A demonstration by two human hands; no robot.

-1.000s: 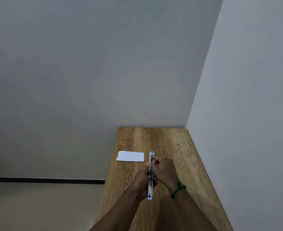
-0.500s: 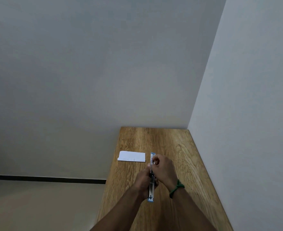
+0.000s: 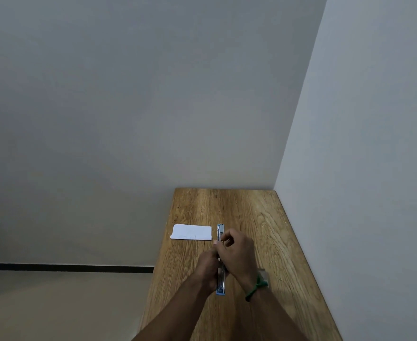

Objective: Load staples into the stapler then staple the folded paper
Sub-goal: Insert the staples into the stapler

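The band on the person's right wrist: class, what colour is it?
The wrist band is green, clearest in the head view.

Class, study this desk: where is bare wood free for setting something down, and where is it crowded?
Free: the far end of the table, between the folded paper and the back wall; also the right strip along the side wall. Crowded: the middle, where the left hand and right hand hold the stapler beside the paper.
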